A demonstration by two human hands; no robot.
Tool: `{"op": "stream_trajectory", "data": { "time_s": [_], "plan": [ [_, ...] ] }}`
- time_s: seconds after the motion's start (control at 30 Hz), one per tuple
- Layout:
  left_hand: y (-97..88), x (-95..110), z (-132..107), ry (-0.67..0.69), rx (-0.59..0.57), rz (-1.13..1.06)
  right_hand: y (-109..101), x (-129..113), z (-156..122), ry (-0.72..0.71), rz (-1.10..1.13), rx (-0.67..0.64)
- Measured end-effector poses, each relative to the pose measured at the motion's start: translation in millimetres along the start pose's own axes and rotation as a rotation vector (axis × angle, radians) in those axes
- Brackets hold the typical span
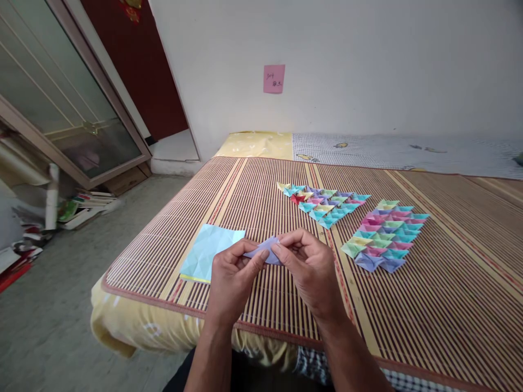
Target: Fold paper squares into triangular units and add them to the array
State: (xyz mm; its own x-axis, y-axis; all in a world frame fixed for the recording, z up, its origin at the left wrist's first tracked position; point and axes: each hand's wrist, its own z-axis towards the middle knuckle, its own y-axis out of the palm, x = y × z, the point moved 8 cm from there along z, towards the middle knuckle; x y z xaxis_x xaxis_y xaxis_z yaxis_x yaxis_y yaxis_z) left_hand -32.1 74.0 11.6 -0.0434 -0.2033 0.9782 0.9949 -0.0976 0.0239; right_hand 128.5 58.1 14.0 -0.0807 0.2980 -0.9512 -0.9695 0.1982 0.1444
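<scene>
A small folded piece of purple paper (268, 248) is pinched between my two hands, above the mat. My left hand (235, 272) grips its left part, thumb on top. On its right part, my right hand (308, 264) closes with thumb and fingertips; parts of the paper are hidden by the fingers. Just left of my left hand lies a stack of creased light blue paper sheets (201, 253), with a yellow edge showing beneath. To the right rest two groups of folded paper boats in many colours, one farther back (324, 202) and one nearer (384, 234).
A striped bamboo mat (163, 245) covers the bed, whose yellow sheet (151, 326) hangs over the front edge. A pink note (273, 79) is stuck on the white wall. At the left stand a glass-panelled door (73, 92) and books (87, 204) on the floor.
</scene>
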Motion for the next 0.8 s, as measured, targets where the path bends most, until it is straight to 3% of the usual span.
{"op": "stream_trajectory", "data": {
  "time_s": [0.3, 0.5, 0.67, 0.8],
  "plan": [
    [1.3, 3, -1, 0.007, 0.016, 0.028, 5, 0, 0, 0.032, -0.053, -0.079],
    [3.2, 2, 0, -0.003, 0.003, 0.027, 5, -11, 3, -0.108, -0.165, -0.091],
    [2.6, 0, 0, -0.008, 0.010, 0.015, 8, -1, 1, 0.032, -0.041, -0.133],
    [2.6, -1, 0, -0.027, 0.029, -0.011, 5, 0, -1, 0.045, -0.056, -0.088]
  ]
}}
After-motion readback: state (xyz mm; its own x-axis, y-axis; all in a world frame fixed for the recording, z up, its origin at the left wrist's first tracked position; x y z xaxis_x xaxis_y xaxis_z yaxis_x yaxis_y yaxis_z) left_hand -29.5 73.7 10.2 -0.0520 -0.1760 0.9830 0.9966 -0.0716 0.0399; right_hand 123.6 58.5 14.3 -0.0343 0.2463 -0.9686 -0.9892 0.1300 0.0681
